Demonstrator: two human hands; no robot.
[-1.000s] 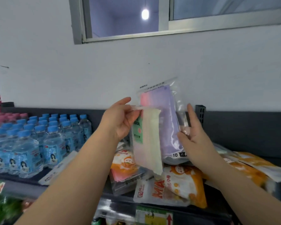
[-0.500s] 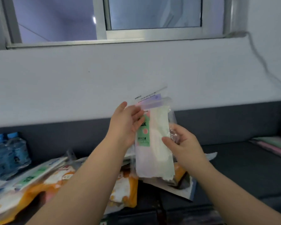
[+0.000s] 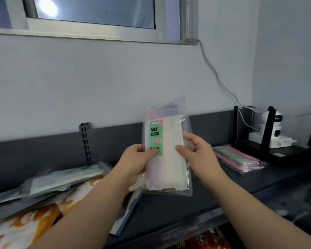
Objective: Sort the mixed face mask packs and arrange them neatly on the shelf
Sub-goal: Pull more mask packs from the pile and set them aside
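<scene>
Above the dark shelf [image 3: 187,203] I hold a clear face mask pack [image 3: 169,169] upright between both hands. It has a green label reading FACE MASK and pale folded masks inside, whitish green shading to lilac. A purple edge of a second pack shows behind its top. My left hand [image 3: 133,164] pinches the pack's left side, thumb on the label. My right hand [image 3: 199,155] grips the right side, thumb on the front and fingers curled behind.

To the left, a loose pile of packs [image 3: 61,178] overlaps orange cartoon packs [image 3: 25,225] that reach the shelf's front edge. To the right, a flat stack of pink and green packs [image 3: 237,159] lies near the back panel, just beside a black stand [image 3: 269,151]. Between the pile and that stack the shelf surface is bare.
</scene>
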